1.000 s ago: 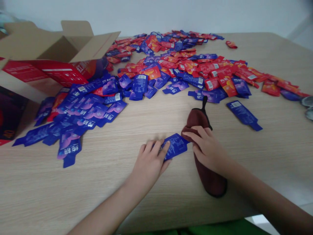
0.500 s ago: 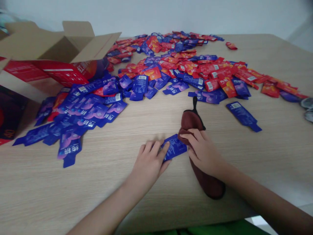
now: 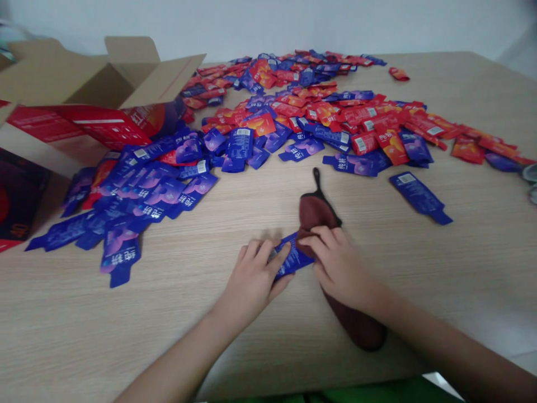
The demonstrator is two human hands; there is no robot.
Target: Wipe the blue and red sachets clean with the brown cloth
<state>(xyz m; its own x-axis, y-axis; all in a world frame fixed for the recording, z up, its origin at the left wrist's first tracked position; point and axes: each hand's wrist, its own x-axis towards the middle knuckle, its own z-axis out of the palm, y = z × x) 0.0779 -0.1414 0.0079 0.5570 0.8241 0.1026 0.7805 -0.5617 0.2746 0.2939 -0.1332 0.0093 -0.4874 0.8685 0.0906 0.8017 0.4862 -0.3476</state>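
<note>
My left hand [image 3: 253, 275] rests on the table with its fingers curled over one end of a blue sachet [image 3: 298, 259], pinning it flat. A brown cloth pad [image 3: 315, 212] with black edging and a black loop lies slantwise under my right hand [image 3: 346, 277]. The right fingers pinch a fold of that pad and bear on the sachet's right end, which the cloth covers. Printed white text shows on the sachet between the hands.
Many red and blue sachets [image 3: 319, 112] lie in a wide heap across the back. More blue sachets [image 3: 159, 184] overlap at the left, beside an open cardboard box [image 3: 126, 123]. A single blue sachet [image 3: 419, 196] lies apart at the right.
My right hand and the brown pad have slid left along the sachet, covering more of it. My left hand stays nearly in place.
</note>
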